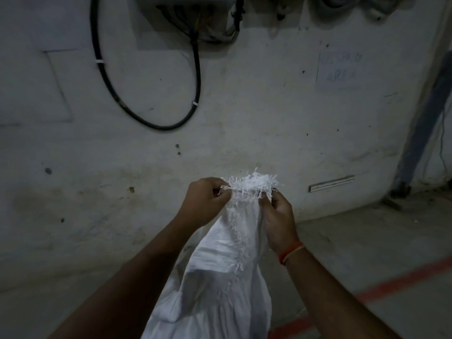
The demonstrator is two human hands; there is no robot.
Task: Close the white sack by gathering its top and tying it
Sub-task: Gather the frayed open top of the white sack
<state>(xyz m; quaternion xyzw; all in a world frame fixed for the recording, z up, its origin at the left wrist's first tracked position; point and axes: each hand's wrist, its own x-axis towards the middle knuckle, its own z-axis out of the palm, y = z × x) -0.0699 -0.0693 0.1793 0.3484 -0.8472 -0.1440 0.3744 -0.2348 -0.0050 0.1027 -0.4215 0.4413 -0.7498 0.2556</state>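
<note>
Left hand (204,200): fingers curled, pinching frayed top edge of white sack (220,277) | right hand (278,220): fingers curled, gripping gathered neck opposite

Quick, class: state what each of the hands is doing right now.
Left hand: pinches the frayed top of the white woven sack.
Right hand: grips the same gathered top.

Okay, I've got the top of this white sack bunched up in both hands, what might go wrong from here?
1. The top edge is badly frayed; loose strands may tear away, so a tie placed there could slip off.
2. The left hand pinches only a corner of the white sack, which may slide free as you twist.
3. The right hand grips beside the bunch, so folds could spread open again.
</note>
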